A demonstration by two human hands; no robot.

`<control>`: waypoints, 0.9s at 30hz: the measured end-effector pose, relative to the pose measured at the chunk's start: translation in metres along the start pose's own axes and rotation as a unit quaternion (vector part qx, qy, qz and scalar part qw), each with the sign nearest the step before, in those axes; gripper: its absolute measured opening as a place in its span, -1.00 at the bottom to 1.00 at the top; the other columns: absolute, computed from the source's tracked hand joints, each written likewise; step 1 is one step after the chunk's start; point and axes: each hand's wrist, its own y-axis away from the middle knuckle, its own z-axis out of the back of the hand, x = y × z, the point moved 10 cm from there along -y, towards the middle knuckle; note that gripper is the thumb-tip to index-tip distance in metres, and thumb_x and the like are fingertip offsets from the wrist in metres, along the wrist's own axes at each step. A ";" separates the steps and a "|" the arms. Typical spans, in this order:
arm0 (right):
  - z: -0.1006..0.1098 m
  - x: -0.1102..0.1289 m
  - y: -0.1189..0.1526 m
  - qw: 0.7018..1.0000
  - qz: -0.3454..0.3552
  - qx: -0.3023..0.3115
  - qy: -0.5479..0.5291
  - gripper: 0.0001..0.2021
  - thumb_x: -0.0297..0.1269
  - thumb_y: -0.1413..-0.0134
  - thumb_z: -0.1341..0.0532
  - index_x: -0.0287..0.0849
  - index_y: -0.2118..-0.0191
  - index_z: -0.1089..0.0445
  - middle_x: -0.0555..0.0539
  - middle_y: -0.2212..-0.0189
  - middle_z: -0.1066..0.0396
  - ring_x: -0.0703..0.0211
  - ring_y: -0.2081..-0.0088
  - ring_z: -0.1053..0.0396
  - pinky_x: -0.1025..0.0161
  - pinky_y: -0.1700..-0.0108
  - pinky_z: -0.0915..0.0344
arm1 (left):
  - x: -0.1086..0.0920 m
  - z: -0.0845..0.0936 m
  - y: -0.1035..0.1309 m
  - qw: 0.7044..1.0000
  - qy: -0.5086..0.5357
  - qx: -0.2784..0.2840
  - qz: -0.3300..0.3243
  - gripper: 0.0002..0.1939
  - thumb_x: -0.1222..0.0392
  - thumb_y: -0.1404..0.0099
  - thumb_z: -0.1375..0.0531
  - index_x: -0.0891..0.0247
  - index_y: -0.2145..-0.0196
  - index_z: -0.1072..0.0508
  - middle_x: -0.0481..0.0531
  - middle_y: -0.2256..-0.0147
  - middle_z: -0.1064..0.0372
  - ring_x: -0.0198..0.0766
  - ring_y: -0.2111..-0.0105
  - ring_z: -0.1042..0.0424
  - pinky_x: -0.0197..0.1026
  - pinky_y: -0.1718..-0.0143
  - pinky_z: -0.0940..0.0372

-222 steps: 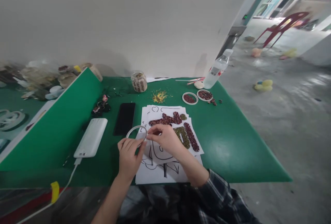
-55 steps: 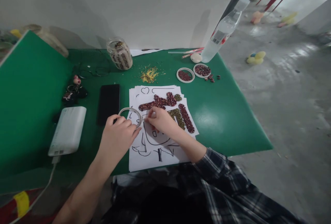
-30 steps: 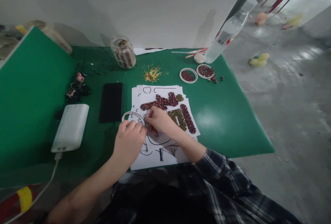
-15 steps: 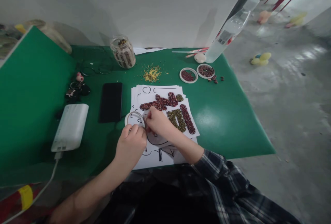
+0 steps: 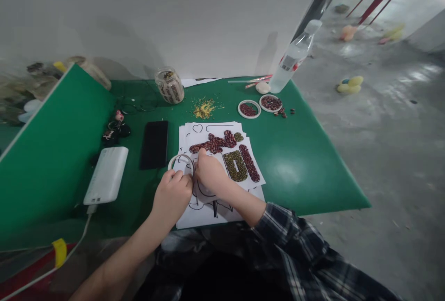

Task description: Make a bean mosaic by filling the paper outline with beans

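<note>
My left hand (image 5: 174,194) grips the lower edge of a white ring-shaped roll of tape (image 5: 173,160), tilted up over the left side of the paper. Against the roll's right edge, the fingers of my right hand (image 5: 210,173) are pinched together; what they pinch is hidden. Under both hands lies a stack of white paper sheets (image 5: 222,217) with black line drawings. On the top sheet, kidney beans (image 5: 216,142), green mung beans (image 5: 236,166) and small dark red beans (image 5: 249,163) fill several outlined shapes.
Behind the paper lie yellow crumbs (image 5: 204,109), a glass jar (image 5: 169,86) and two lids of beans (image 5: 249,116). A plastic bottle (image 5: 290,62) stands at the back right. Leftward are a phone (image 5: 154,145), a white power bank (image 5: 107,176) with a cable, and keys (image 5: 116,129).
The camera view has shifted, so the table things appear a little lower. My left hand still holds the tape roll, which looks slightly turned; my right hand stays at its edge.
</note>
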 end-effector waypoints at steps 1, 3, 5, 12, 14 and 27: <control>0.000 -0.001 0.000 1.000 -0.002 -0.002 -0.001 -0.63 -0.42 0.02 -0.15 -0.32 0.05 -0.10 -0.24 0.40 -0.47 -0.04 0.32 -0.47 0.25 0.42 -0.27 | 0.000 0.000 0.000 1.000 -0.004 -0.002 -0.006 -0.67 0.50 -0.24 0.09 0.18 0.51 -0.30 -0.01 0.54 -0.19 -0.14 0.40 -0.21 -0.04 0.20 -0.11; 0.000 -0.001 0.000 1.000 -0.003 0.000 -0.003 -0.62 -0.41 0.02 -0.16 -0.32 0.05 -0.10 -0.25 0.39 -0.47 -0.05 0.31 -0.47 0.24 0.41 -0.28 | -0.001 0.000 -0.001 1.000 -0.002 -0.008 -0.017 -0.67 0.49 -0.24 0.08 0.17 0.52 -0.30 -0.02 0.55 -0.18 -0.15 0.41 -0.21 -0.05 0.20 -0.11; 0.001 -0.001 0.001 1.000 -0.007 0.001 -0.005 -0.62 -0.41 0.03 -0.17 -0.32 0.06 -0.11 -0.27 0.37 -0.46 -0.06 0.29 -0.47 0.23 0.39 -0.28 | 0.000 0.001 -0.002 0.999 0.006 -0.013 -0.028 -0.67 0.49 -0.24 0.07 0.16 0.52 -0.30 -0.03 0.55 -0.19 -0.17 0.42 -0.21 -0.06 0.19 -0.11; 0.005 -0.002 0.003 1.000 -0.004 -0.014 -0.025 -0.65 -0.43 0.01 -0.11 -0.32 0.05 -0.13 -0.25 0.35 -0.47 -0.06 0.26 -0.46 0.23 0.39 -0.26 | -0.025 0.019 0.005 0.995 0.027 -0.030 -0.088 -0.73 0.39 -0.25 -0.01 0.15 0.55 -0.32 -0.08 0.61 -0.24 -0.23 0.46 -0.26 -0.11 0.25 -0.11; 0.006 -0.004 0.004 0.999 0.000 -0.026 -0.039 -0.69 -0.43 -0.03 -0.07 -0.31 0.05 -0.15 -0.25 0.34 -0.47 -0.03 0.26 -0.46 0.24 0.38 -0.25 | -0.031 0.028 0.014 0.996 0.024 -0.039 -0.082 -0.77 0.35 -0.27 -0.03 0.16 0.49 -0.36 -0.09 0.60 -0.29 -0.24 0.46 -0.27 -0.10 0.26 -0.10; -0.004 -0.016 0.004 0.982 0.011 -0.023 -0.188 -0.86 -0.25 -0.12 -0.11 -0.20 0.24 -0.22 0.01 0.63 -0.37 0.26 0.65 -0.28 0.36 0.54 -0.15 | 0.011 0.074 0.093 0.936 0.144 -0.254 0.200 -0.90 0.30 -0.25 -0.16 0.23 0.27 -0.47 -0.06 0.53 -0.39 -0.29 0.45 -0.36 -0.12 0.25 -0.16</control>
